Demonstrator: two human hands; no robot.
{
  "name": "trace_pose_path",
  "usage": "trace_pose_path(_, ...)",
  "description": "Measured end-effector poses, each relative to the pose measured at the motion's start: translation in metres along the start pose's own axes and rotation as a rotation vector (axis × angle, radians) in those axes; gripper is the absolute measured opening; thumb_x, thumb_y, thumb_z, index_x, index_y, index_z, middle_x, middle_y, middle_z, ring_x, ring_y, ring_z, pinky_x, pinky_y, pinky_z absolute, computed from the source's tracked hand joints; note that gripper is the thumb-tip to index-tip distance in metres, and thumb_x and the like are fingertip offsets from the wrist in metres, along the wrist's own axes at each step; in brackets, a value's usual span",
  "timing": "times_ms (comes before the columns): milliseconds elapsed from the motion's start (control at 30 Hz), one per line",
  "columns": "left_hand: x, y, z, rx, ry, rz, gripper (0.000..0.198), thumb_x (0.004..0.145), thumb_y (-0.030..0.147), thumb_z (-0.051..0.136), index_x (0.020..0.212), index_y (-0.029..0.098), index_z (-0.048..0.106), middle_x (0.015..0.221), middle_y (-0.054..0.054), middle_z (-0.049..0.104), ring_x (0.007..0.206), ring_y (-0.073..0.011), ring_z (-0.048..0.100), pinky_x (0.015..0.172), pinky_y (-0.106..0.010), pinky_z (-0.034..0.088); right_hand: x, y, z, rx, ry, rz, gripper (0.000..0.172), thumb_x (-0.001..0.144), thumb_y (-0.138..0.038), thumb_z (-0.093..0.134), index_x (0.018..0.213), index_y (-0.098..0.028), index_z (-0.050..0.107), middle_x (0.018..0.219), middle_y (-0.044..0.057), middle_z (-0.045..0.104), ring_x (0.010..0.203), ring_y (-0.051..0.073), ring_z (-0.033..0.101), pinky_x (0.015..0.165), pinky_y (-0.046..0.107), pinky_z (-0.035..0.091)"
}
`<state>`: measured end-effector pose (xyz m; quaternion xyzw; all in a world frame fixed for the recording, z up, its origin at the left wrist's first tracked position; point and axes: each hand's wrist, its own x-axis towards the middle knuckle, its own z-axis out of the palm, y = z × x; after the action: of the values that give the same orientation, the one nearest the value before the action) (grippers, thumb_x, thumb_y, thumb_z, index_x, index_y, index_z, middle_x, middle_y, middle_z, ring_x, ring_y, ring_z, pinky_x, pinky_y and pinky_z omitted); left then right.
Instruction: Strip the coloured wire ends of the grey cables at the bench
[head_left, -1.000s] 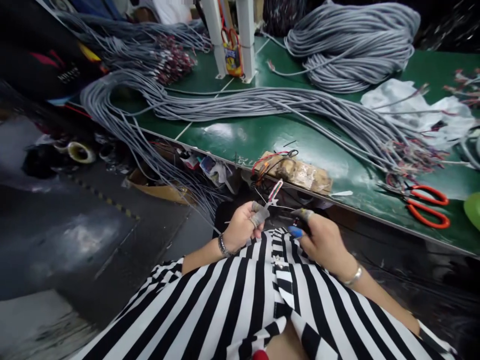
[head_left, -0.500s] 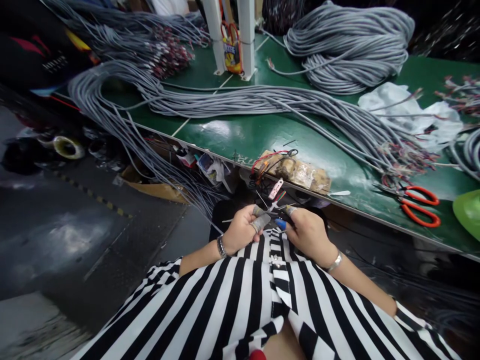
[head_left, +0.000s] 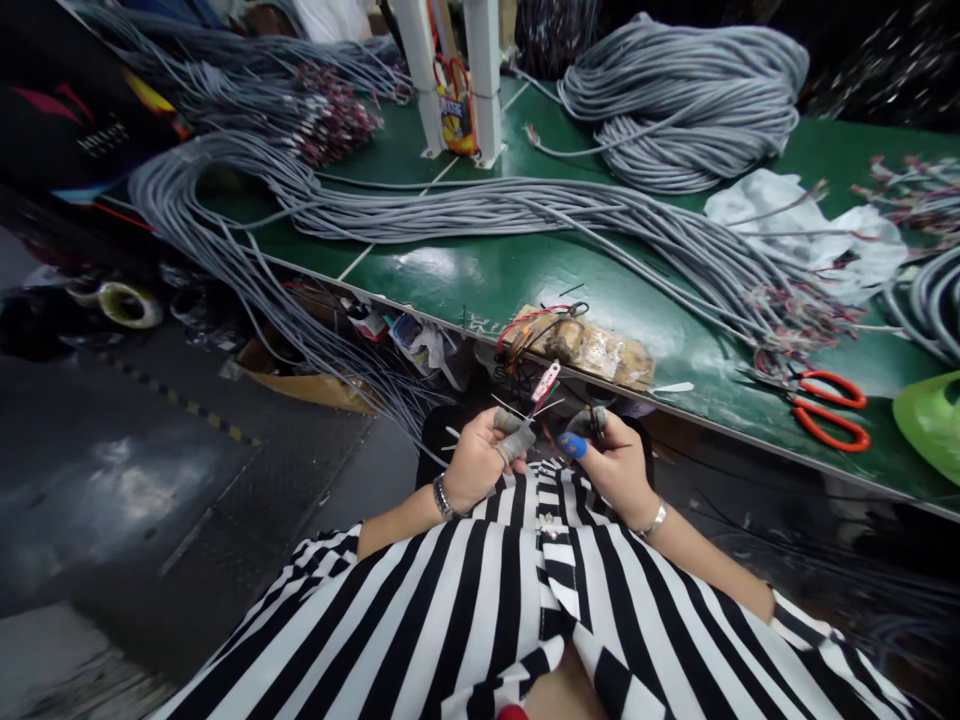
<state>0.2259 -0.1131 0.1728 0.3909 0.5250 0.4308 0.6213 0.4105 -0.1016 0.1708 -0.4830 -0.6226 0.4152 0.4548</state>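
My left hand (head_left: 484, 455), in grey finger covers, pinches the stripped end of a cable. Thin coloured wires (head_left: 537, 408) and pale strands fan out past its fingertips. To the right and a little apart, my right hand (head_left: 611, 460) has its thumb in a blue cover and its fingers closed around a small dark thing I cannot make out. Just beyond my left fingertips is a small pink-and-white strip (head_left: 546, 382). Several grey cables (head_left: 360, 375) hang from the table edge down toward my left wrist.
A taped block (head_left: 600, 350) with wires lies at the edge of the green table (head_left: 442, 270). Orange-handled scissors (head_left: 831, 408) and a green object (head_left: 930, 425) are on the right. A grey cable bundle (head_left: 480, 208) stretches across; a coil (head_left: 690, 95) lies behind.
My hands have moved apart: the right hand has shifted away from the wires in my left fingers. The view has shifted slightly; the table things stay in place.
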Motion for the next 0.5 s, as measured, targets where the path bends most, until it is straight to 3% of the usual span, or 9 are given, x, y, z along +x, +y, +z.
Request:
trace_pose_path(233,-0.001,0.001,0.007,0.012,-0.076,0.041,0.04,0.06,0.035,0.082,0.075,0.014,0.052,0.055,0.005,0.058,0.041,-0.0067,0.054,0.04,-0.015,0.04,0.008,-0.009,0.02,0.185,-0.011,0.113,0.021,0.073,-0.033,0.07,0.082,-0.019,0.057,0.069,-0.001,0.056,0.063,0.013,0.052,0.06,0.026,0.046)
trace_pose_path(400,-0.001,-0.002,0.006,-0.023,-0.091,0.04,0.039,0.065,0.039,0.079,0.082,0.015,0.055,0.057,0.005,0.059,0.039,-0.0046,0.049,0.037,-0.015,0.036,0.013,-0.011,0.018,0.271,-0.047,0.199,0.022,0.071,-0.032,0.072,0.08,-0.019,0.057,0.07,-0.002,0.056,0.06,0.011,0.048,0.056,0.024,0.043)
trace_pose_path(500,0.0,-0.007,0.002,-0.104,-0.154,-0.003,0.038,0.069,0.043,0.075,0.084,0.015,0.055,0.057,0.003,0.061,0.036,-0.0038,0.047,0.035,-0.013,0.031,0.016,-0.013,0.017,0.455,-0.105,0.299,0.024,0.068,-0.032,0.074,0.078,-0.018,0.056,0.067,-0.003,0.056,0.054,0.008,0.044,0.05,0.02,0.038)
